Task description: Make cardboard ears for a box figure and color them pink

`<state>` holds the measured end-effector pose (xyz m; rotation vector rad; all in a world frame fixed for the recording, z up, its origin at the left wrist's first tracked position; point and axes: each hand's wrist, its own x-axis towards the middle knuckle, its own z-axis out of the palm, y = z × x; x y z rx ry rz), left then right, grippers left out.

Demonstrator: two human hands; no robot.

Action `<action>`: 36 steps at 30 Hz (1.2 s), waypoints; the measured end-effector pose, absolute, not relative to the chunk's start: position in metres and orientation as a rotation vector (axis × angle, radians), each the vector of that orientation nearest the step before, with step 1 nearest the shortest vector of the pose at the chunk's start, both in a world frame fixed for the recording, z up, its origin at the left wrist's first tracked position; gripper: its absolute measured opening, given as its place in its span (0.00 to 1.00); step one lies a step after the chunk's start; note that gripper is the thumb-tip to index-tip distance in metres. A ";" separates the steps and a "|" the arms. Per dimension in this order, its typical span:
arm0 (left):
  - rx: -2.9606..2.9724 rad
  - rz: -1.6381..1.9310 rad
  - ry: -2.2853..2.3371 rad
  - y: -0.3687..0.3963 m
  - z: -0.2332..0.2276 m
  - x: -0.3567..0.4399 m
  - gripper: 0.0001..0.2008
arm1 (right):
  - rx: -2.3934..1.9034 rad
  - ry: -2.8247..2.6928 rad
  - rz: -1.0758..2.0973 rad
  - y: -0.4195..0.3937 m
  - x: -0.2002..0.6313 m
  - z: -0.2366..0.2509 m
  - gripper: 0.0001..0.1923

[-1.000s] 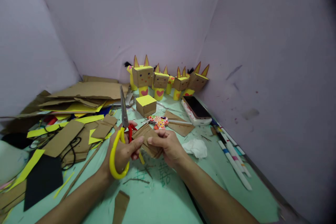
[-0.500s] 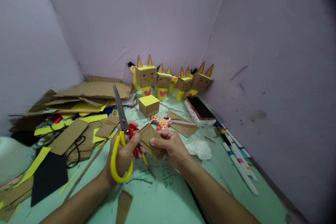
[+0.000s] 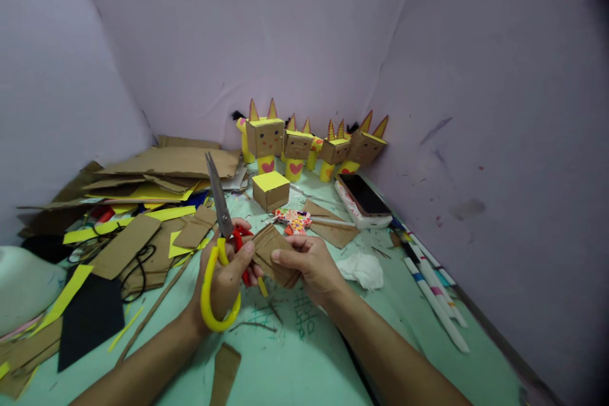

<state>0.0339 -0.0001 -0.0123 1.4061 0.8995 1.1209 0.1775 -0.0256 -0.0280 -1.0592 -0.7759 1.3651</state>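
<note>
Left hand (image 3: 227, 276): you hold the scissors (image 3: 216, 247) by the yellow loop, fingers wrapped round the handles, blades pointing up and away from the table so the tips stay clear of your other hand.
Scissors: blades look pressed together; the red inner handle sits against your fingers.
Right hand (image 3: 309, 263): thumb on top, fingers under, pinching the folded cardboard (image 3: 273, 254) at its right edge, which leaves the left edge free beside the scissors.
Cardboard: lifted just above the green table (image 3: 285, 361), between your two hands, touching both.
Box (image 3: 270, 190): yellow-topped cube, standing beyond the cardboard, apart from your hands.
Figures (image 3: 304, 143): row of eared cardboard figures against the back wall, well out of your working area.
Phone (image 3: 364, 202): flat to the right, near the figures.
Markers (image 3: 431, 288): lined up along the right wall.
Scraps (image 3: 143, 203): brown and yellow sheets piled to your left, within reach.
Tissue (image 3: 364, 269): crumpled just right of your right hand.
</note>
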 end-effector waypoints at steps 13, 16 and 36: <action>1.558 1.197 1.034 0.001 -0.017 0.038 0.18 | -1.098 -0.747 1.324 -0.026 0.174 -0.027 0.09; 1.548 1.183 1.034 0.000 -0.018 0.037 0.18 | -1.067 -0.754 1.324 -0.027 0.175 -0.027 0.07; 1.424 1.122 0.895 -0.001 -0.024 0.034 0.18 | -1.029 -0.864 1.402 -0.028 0.178 -0.036 0.11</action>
